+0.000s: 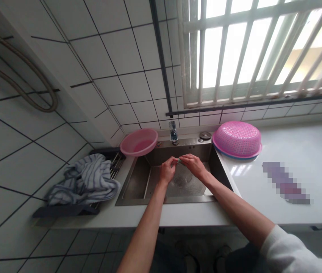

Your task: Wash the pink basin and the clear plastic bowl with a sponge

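Observation:
Over the steel sink [134,178], my left hand [168,170] and my right hand [194,164] meet at the fingertips. Both are closed in a pinch on a small pale-green piece [179,160] that shows between them. It is too small to name, and the fingers cover most of it. Below the hands lies the sink's bottom with a round drain area, partly hidden by my forearms. Behind them, at the sink's back rim, stands the faucet [173,132].
A pink basin [139,142] rests at the sink's back left corner. To the right, an upturned pink colander [237,140] sits on something blue. A striped cloth [88,178] lies on a dark rack [64,212] at left. A blurred purple item [286,182] is on the white counter [320,151].

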The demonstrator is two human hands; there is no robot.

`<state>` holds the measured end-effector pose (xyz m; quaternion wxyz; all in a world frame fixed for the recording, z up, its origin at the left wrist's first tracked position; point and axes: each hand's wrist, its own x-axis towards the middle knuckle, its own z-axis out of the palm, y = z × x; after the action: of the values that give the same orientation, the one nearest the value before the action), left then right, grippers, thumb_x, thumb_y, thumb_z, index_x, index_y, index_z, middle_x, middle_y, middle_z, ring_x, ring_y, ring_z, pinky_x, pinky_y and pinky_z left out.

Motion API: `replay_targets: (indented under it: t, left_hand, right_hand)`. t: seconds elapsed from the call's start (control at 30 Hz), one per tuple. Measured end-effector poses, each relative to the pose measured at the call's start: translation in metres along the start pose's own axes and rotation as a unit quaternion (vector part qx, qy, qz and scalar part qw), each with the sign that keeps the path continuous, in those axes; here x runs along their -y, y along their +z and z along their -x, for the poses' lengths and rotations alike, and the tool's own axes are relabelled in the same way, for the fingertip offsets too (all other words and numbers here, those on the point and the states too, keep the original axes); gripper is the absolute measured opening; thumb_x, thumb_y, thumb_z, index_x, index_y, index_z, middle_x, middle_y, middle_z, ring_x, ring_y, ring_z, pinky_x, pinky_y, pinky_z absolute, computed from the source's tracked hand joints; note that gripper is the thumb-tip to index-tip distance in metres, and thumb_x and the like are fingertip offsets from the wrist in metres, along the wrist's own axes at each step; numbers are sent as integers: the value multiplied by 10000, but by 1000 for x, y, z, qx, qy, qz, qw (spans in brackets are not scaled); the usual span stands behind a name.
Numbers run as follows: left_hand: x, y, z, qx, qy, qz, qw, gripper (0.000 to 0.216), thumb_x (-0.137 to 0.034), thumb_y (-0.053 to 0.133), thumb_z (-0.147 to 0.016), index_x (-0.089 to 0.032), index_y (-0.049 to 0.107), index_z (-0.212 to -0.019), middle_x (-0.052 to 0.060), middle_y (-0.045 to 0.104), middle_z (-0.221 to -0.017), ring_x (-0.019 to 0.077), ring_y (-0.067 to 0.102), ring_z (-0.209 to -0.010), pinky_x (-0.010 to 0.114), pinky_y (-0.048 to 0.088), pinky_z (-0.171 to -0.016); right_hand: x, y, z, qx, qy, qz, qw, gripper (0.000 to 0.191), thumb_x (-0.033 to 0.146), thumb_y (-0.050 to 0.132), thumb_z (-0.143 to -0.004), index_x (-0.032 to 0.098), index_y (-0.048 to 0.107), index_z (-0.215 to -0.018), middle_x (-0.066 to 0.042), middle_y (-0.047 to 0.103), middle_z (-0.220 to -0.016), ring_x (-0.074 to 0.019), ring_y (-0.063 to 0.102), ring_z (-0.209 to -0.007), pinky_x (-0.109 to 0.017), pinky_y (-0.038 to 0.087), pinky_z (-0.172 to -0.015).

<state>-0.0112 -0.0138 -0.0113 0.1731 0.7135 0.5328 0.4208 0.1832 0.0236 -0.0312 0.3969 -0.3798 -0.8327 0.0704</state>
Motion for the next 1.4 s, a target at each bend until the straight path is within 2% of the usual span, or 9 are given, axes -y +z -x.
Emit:
replay_targets:
  t: [0.07,0.23,0.4,0.47,0.67,0.9,1.1,1.27,1.4]
  left_hand:
    - [-1,-2,0,8,0,-6,1000,137,-230,608,-967,-284,733,-979,-4,812,-981,189,766,-931,269,544,-839]
    - [2,-6,-1,-62,-29,-10,998,77,-298,653,-962,-281,726,-982,8,813,-1017,198,764,-952,277,547,-848]
    - [0,-1,0,3,-11,1,1000,109,-266,619,-973,-278,727,-981,7,813,-997,197,766,-945,279,553,-850]
    - [-1,-3,0,5,-6,-5,1000,117,-263,612,-977,-278,728,-979,10,813,-1002,198,766,-945,281,552,-854]
    - [5,-10,-2,-92,-49,-14,994,74,-261,658,-953,-268,711,-1004,19,810,-1020,194,763,-953,278,557,-852]
    - [3,-4,0,-13,3,7,1000,107,-253,617,-971,-275,718,-995,5,805,-1007,184,762,-950,280,558,-871]
    - [10,-15,-2,-132,-33,-10,991,189,-214,616,-951,-266,699,-1113,41,790,-1112,197,748,-1043,312,572,-955]
    - [6,-11,-3,-60,-10,-41,997,437,-126,638,-894,-300,685,-1293,27,759,-1288,204,749,-1066,345,582,-1004]
    - [-2,-8,-2,-28,3,-39,999,274,-189,637,-944,-315,753,-1158,3,802,-1172,210,755,-1083,336,580,-997]
  right_hand:
    - [2,-1,0,7,-6,-6,1000,269,148,713,-956,255,802,-1186,-61,801,-1148,-209,751,-1045,-305,608,-945]
    - [-3,-12,3,-18,57,5,998,243,180,714,-964,239,791,-1186,-69,794,-1151,-226,746,-1057,-351,599,-984]
    - [6,-4,1,16,8,10,1000,270,156,683,-971,248,779,-1206,-74,783,-1182,-228,729,-1089,-350,589,-1006]
    - [6,-2,1,24,-1,4,1000,285,150,670,-975,247,770,-1223,-74,781,-1192,-225,727,-1098,-346,586,-1012]
    - [-11,-10,4,-32,94,-5,995,288,149,644,-973,228,769,-1221,-78,783,-1202,-232,747,-1089,-373,590,-1024]
    - [1,2,3,1,27,-19,999,324,124,628,-963,240,761,-1235,-68,772,-1237,-218,733,-1134,-346,581,-1036]
    - [-17,-17,6,-74,141,-26,987,278,147,600,-967,231,742,-1190,-61,789,-1141,-239,755,-1018,-362,596,-930]
    - [-10,-20,6,-25,123,-17,992,275,107,598,-955,252,734,-1146,-46,788,-1108,-227,752,-993,-331,589,-887]
    - [8,-12,2,7,88,-9,996,305,80,602,-960,247,728,-1182,-55,783,-1143,-220,748,-1033,-325,588,-928]
